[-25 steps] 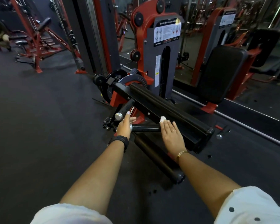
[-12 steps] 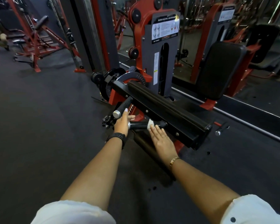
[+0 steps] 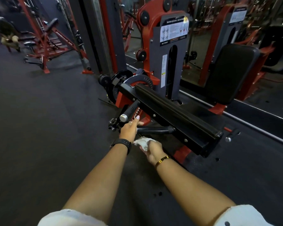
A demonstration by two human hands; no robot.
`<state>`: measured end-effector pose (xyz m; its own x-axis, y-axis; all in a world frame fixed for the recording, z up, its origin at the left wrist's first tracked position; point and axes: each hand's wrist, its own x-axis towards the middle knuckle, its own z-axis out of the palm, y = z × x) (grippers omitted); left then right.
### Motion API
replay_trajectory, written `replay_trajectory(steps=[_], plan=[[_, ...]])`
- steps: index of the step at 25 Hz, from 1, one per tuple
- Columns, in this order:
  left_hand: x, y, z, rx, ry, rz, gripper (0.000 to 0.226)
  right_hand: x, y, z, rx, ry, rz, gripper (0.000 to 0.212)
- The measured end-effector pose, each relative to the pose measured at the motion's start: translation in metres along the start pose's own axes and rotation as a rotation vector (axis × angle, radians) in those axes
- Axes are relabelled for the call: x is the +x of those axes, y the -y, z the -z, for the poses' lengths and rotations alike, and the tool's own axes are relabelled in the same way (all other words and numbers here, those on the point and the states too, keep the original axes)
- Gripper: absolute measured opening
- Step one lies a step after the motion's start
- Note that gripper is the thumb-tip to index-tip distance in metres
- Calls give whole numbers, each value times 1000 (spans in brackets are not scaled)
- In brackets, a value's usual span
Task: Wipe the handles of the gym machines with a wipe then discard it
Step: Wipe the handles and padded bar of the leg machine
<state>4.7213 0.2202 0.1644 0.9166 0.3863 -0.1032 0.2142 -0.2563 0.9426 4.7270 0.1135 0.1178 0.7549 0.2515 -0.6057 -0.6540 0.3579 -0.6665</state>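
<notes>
While left hand (image 3: pixel 129 128) grips near end of lower black handle (image 3: pixel 155 130), centre frame, right hand (image 3: pixel 153 151) sits just below bar, off it, fingers bunched round crumpled white wipe (image 3: pixel 141 142). Wipe beside left wrist, clear of handle. Silver-capped upper handle (image 3: pixel 130 110) just above left hand.

**Premises: commercial gym**

Floor (image 3: pixel 39 128) is dark rubber matting. A red-and-grey leg machine (image 3: pixel 180 66) carries an exercise placard (image 3: pixel 174 31) and a black padded backrest (image 3: pixel 230 72). A red bench (image 3: pixel 47 39) and a cable tower (image 3: pixel 95 38) stand behind. A wall mirror (image 3: pixel 201 30) reflects further equipment.
</notes>
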Motion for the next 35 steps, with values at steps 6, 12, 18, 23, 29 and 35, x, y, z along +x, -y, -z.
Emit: replay_trajectory(steps=[6,12,18,23,29,35], plan=[[3,4,1,-20,1,2,52,-5,4,-32,429,276,-92,44],[0,3,0,-31,-5,-2,60,3,21,-7,581,24,8,36],[0,5,-2,-8,-32,-7,55,-2,13,-13,530,133,-6,36],[0,5,-2,-14,-39,1,47,-14,10,-25,383,184,-26,36],[0,5,-9,18,-64,-39,49,-17,38,11,545,-50,-9,34],[1,5,-8,11,-39,-32,52,-31,62,25,713,-281,113,25]])
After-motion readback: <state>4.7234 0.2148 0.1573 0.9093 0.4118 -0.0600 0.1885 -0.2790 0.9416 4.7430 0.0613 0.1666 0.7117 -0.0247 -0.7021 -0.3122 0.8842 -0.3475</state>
